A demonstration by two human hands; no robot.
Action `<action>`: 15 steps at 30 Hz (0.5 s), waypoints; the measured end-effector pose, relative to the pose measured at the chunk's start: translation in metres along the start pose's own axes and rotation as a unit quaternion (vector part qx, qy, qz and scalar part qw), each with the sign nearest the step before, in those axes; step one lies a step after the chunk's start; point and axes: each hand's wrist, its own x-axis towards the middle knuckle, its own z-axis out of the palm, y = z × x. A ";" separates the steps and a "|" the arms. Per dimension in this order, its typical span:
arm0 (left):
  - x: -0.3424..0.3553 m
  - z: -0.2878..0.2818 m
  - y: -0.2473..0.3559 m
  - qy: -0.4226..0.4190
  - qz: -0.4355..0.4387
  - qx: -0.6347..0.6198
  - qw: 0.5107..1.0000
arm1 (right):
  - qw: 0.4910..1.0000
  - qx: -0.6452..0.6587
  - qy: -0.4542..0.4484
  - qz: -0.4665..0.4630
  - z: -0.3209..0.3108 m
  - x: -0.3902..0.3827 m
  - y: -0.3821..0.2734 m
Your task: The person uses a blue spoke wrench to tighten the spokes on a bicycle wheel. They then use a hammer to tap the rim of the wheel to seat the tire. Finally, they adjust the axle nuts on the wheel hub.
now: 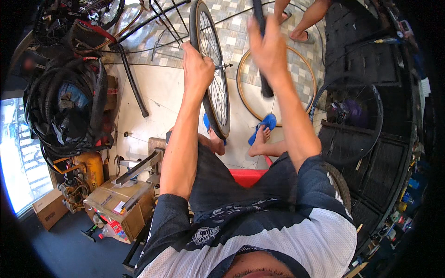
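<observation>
Workshop floor, pale tile (162, 88). I log the spoked bicycle wheel (219, 67) ahead of the torso, long axis pointing away from it. Left hand (199, 69), nearer, curls round its left edge. Right hand (269, 48), motion-blurred, is at a long black strip (266, 85), apart from the wheel; finger closure: cannot tell. Tan-walled tyre (239, 83): flat, right. Cardboard box (134, 217), lower left; red-labelled bottle (110, 229), inside or beside it: unclear.

White glare fills the opening (25, 153) at left; the right hand (270, 52) is blurred; the dark-rimmed edges curve.
</observation>
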 end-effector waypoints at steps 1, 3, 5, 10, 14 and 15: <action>0.001 0.000 0.003 -0.011 -0.011 -0.003 1.000 | 0.977 0.040 0.124 -0.166 -0.005 0.025 -0.016; 0.000 -0.007 0.008 -0.030 -0.045 -0.006 0.999 | 0.950 -0.038 0.183 -0.251 -0.012 0.044 -0.040; 0.003 -0.010 0.010 -0.031 -0.057 -0.013 0.998 | 0.936 -0.014 0.236 -0.261 0.002 0.040 -0.038; 0.009 -0.006 0.016 -0.072 -0.066 0.000 0.995 | 0.925 -0.160 -0.278 0.203 0.110 -0.183 0.203; 0.024 -0.031 -0.008 -0.030 -0.099 -0.050 0.993 | 0.900 -0.173 -0.272 0.293 0.103 -0.172 0.193; 0.018 -0.027 -0.010 0.002 -0.031 -0.017 0.999 | 0.915 -0.167 -0.250 0.269 0.103 -0.151 0.184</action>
